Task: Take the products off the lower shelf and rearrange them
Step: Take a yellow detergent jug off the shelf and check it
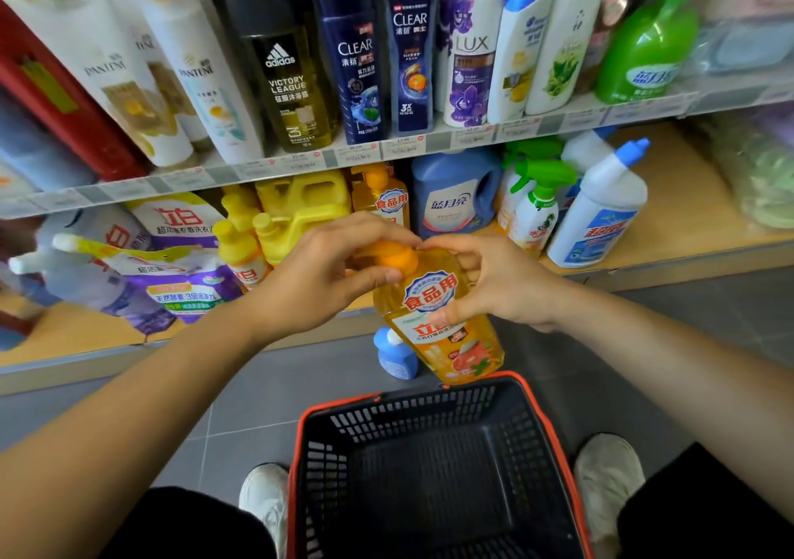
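Bottle (429, 294) gripped between both hands (326, 274) (502, 283)

Two hands (326, 274) (502, 287), two orange pump bottles (447, 343) (386, 201), one basket (429, 403)

- orange pump bottle (442, 322): clear orange liquid, orange pump, blue-and-red label. Off the shelf and tilted, base toward the person. The left hand (326, 274) grips the pump and the right hand (494, 283) pinches the shoulder.
- lower shelf (687, 197): wood-coloured board.
- purple-white refill pouches (180, 266): at shelf left, leaning.
- yellow jugs (300, 201): behind the hands, upright.
- second orange pump bottle (382, 197): upright beside the jugs.
- blue detergent jug (455, 197): upright.
- green-trigger spray bottle (537, 210): just right of the blue jug.
- white bottle with blue cap (597, 214): rightmost, angled neck.
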Action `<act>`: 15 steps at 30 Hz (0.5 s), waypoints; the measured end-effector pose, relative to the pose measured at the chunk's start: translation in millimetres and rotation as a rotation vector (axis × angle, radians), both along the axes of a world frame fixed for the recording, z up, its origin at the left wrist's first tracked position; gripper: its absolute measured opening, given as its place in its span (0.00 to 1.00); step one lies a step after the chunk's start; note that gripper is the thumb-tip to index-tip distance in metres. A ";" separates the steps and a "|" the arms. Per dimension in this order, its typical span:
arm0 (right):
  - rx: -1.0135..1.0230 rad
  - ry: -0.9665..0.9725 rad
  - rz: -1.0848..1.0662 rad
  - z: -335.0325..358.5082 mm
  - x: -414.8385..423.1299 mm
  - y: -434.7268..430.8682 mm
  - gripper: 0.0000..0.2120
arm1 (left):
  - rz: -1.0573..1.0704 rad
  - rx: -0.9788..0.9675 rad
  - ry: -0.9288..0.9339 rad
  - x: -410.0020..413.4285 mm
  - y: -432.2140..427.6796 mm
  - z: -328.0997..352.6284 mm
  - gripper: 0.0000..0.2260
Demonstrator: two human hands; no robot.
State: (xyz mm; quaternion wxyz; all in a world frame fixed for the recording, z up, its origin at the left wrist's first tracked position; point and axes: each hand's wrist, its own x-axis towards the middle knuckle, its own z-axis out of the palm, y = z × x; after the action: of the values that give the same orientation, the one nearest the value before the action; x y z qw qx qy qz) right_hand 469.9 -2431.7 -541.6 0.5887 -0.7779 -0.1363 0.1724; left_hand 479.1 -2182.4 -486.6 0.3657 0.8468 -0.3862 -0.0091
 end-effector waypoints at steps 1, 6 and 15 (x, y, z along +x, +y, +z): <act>-0.016 -0.002 0.000 0.3 -1.2 1.1 0.37 | 0.020 0.005 0.020 0.3 1.2 -0.8 0.16; -0.173 -0.088 -0.032 1.7 -9.6 7.3 0.42 | 0.089 0.138 0.006 0.0 6.5 -7.3 0.19; -0.359 -0.269 -0.045 7.2 -15.3 11.2 0.43 | 0.125 0.195 -0.009 -4.2 1.5 -11.8 0.22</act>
State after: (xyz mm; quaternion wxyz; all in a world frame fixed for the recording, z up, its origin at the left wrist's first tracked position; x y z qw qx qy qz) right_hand 454.7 -2420.5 -534.5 0.4210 -0.8890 -0.1635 0.0754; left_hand 474.9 -2180.9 -498.4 0.2798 0.9008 -0.3315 -0.0198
